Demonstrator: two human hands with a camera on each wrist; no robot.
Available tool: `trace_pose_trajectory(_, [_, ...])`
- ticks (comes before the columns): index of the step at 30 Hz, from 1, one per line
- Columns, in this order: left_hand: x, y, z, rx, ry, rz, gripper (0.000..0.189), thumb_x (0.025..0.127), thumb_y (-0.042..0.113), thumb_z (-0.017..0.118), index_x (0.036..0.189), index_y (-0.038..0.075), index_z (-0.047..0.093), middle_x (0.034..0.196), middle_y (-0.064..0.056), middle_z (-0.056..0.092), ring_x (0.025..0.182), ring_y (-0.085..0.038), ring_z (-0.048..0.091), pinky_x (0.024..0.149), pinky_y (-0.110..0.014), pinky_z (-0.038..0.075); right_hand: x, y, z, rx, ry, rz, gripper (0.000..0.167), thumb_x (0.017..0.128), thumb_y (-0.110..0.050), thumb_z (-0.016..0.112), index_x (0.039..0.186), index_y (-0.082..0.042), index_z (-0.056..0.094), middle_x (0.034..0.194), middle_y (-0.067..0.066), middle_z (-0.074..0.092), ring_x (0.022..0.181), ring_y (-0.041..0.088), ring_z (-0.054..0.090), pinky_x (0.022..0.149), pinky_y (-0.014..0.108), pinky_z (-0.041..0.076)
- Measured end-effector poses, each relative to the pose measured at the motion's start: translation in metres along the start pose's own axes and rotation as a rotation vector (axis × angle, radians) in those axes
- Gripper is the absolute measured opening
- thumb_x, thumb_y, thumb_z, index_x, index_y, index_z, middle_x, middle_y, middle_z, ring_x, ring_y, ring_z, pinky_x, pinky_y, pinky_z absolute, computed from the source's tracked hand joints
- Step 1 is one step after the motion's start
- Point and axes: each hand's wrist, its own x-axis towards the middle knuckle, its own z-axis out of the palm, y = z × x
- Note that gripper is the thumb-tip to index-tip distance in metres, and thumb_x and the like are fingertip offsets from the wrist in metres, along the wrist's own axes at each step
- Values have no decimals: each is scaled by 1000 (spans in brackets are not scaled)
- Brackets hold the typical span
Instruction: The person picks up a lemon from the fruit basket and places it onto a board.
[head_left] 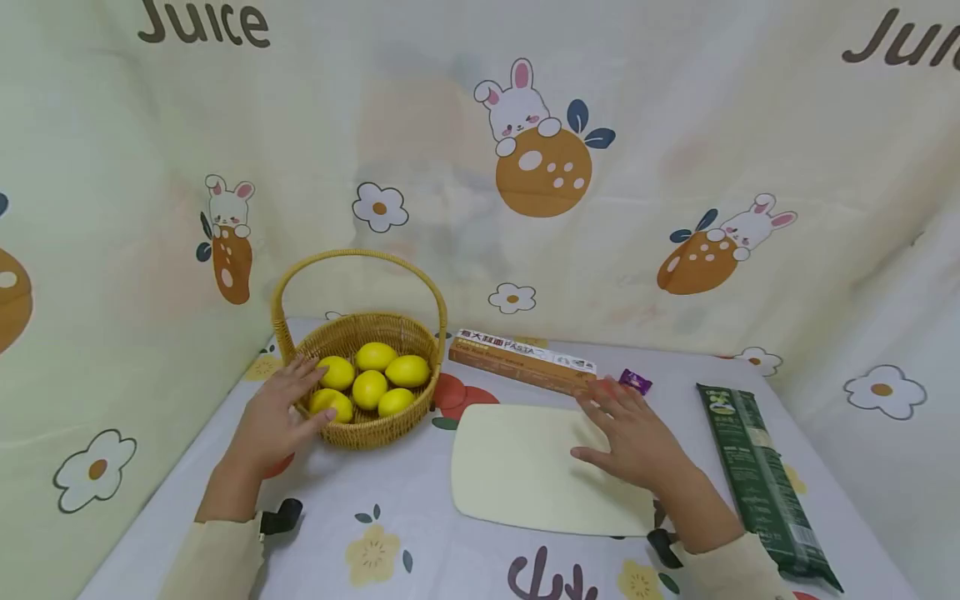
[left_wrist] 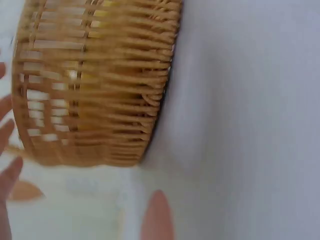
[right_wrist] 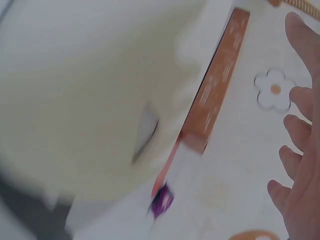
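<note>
A wicker basket with a tall arched handle holds several yellow lemons. My left hand is at the basket's left side, its fingers spread at the rim and beside the nearest lemons, gripping nothing. From the left wrist view the woven wall appears close by, with yellow showing through the gaps. Over the right part of a cream cutting board, my right hand hovers palm down with fingers apart and holds nothing.
Behind the board lies a long brown and white pasta box. A small purple wrapped packet sits to its right. Along the table's right side lies a green packet. A printed curtain hangs behind the patterned tablecloth.
</note>
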Motion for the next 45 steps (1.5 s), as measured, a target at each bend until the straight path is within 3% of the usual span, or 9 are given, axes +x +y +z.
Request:
trace_pose_trajectory(5, [1,-14,12,-273,290,-151,46,90,25,71,132,8,62,139,-13,54,137,-30,37,109,-59,28,17,-23,6,16,7,-62,85,88,-71,47,152,-15,36,156,15,29,143,39,19,114,55,18])
trace_pose_trajectory(9, [-5,-24,28,-570,438,-386,39,96,23,63,133,9,62,144,-9,49,137,-21,38,110,-37,33,32,-45,8,57,-12,-101,83,89,-69,48,153,-18,33,158,13,23,144,37,19,114,55,18])
trace_pose_trajectory(13, [-13,-29,35,-871,428,-617,49,98,41,56,142,18,53,151,-1,40,135,-15,39,106,-26,35,50,-67,7,124,-57,-101,80,90,-66,50,154,-24,29,161,10,17,145,34,16,115,53,17])
trace_pose_trajectory(16, [-19,-32,36,-1014,322,-670,56,97,44,54,147,19,45,154,-2,35,134,-16,41,108,-32,33,64,-82,5,163,-99,-84,80,90,-68,48,155,-28,25,162,8,13,146,33,12,115,51,18])
trace_pose_trajectory(19, [-25,-36,35,-1060,214,-691,58,99,38,54,150,17,38,156,-6,30,136,-17,38,107,-32,32,78,-96,0,214,-131,-91,78,91,-67,47,156,-31,22,162,7,12,146,31,12,115,51,19])
trace_pose_trajectory(23, [-32,-39,35,-978,145,-701,59,99,31,58,152,20,35,156,-11,30,139,-22,34,101,-22,39,98,-114,-6,259,-128,-142,75,92,-63,49,156,-32,23,161,6,18,144,29,20,112,51,26])
trace_pose_trajectory(27, [-30,-38,36,-921,158,-699,63,95,30,65,151,24,38,155,-11,32,139,-25,34,93,-14,43,118,-129,-12,264,-102,-188,70,95,-60,47,154,-28,29,159,7,22,143,29,24,113,47,27])
trace_pose_trajectory(35, [-19,-33,38,-981,216,-671,62,93,19,68,149,18,42,154,-9,34,137,-23,37,90,-14,45,156,-156,-23,281,-44,-205,60,98,-52,50,149,-22,41,145,10,44,134,30,39,111,46,31])
trace_pose_trajectory(45, [-18,-31,37,-957,225,-714,60,93,19,68,148,20,44,152,-9,38,134,-22,39,93,-18,45,198,-180,-14,351,-212,-245,47,100,-39,52,141,-16,53,141,1,52,129,20,47,106,38,39])
